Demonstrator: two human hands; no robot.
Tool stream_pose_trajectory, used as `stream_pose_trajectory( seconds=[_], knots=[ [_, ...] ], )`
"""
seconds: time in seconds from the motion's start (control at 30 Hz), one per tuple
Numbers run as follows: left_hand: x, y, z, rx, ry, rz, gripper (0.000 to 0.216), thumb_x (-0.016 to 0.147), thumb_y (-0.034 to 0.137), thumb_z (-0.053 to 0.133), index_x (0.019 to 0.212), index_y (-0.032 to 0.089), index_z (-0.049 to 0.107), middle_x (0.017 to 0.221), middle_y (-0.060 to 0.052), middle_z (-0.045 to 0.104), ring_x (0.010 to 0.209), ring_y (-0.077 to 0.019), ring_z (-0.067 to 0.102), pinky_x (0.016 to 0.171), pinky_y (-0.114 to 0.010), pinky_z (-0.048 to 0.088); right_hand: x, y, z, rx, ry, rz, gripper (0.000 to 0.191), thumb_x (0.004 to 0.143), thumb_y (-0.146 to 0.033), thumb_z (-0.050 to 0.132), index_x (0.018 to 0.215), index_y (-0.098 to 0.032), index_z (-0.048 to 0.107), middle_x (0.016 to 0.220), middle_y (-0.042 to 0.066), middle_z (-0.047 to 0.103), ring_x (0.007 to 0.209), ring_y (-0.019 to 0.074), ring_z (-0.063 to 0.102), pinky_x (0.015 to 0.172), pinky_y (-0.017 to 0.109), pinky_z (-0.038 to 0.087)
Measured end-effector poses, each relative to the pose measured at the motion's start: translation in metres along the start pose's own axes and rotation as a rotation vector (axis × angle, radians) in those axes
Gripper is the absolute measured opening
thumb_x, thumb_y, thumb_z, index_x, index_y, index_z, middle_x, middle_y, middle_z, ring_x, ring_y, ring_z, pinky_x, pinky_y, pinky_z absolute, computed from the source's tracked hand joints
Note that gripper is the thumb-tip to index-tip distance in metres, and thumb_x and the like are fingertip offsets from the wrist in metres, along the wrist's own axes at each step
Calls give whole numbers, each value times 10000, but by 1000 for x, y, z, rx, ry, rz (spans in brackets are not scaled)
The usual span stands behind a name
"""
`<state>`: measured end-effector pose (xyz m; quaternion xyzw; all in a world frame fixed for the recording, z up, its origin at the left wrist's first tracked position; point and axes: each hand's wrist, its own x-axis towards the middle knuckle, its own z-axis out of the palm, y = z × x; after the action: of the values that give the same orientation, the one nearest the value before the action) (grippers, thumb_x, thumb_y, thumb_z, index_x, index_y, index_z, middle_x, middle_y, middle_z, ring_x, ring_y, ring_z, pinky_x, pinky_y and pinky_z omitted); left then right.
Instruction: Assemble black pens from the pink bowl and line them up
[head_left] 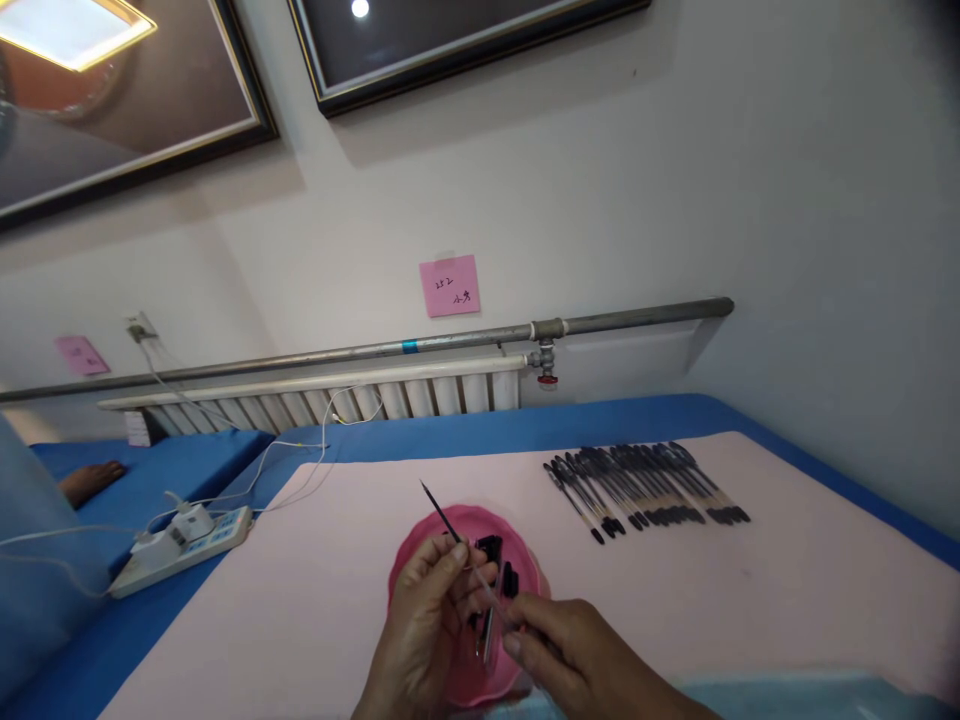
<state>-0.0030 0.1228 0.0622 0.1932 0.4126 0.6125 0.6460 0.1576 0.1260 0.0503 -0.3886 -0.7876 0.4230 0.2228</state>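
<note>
Row of finished pens [649,488] laid out; loose parts remain in the pink bowl [420,560]. Left hand [424,625] pinches a refill [442,515], right hand [581,650] grips a clear barrel [491,610].

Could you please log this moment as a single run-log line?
left hand: holds pen refill | right hand: holds clear pen barrel | below: pink bowl with black parts | right: row of pens
</note>
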Motion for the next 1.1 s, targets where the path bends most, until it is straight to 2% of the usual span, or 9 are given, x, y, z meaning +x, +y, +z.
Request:
stream_pose_trajectory(
  seconds=[0.77, 1.1],
  knots=[
    [-1, -5, 3, 0, 32, 14, 222, 657, 189, 730, 777, 144, 548, 692, -32, 680, 619, -138, 664, 539, -217, 513, 0, -3, -2, -21, -13, -9, 185, 863, -269, 433, 714, -198, 516, 626, -40, 497, 565, 96, 410, 509, 196, 282],
    [0, -7, 3, 5, 30, 27, 225, 643, 209, 739, 765, 148, 559, 687, -24, 673, 608, -132, 654, 526, -209, 493, 0, 3, 4, -41, 30, 11, 189, 869, -267, 431, 720, -198, 525, 623, -47, 506, 551, 89, 406, 497, 192, 275]
  ],
)
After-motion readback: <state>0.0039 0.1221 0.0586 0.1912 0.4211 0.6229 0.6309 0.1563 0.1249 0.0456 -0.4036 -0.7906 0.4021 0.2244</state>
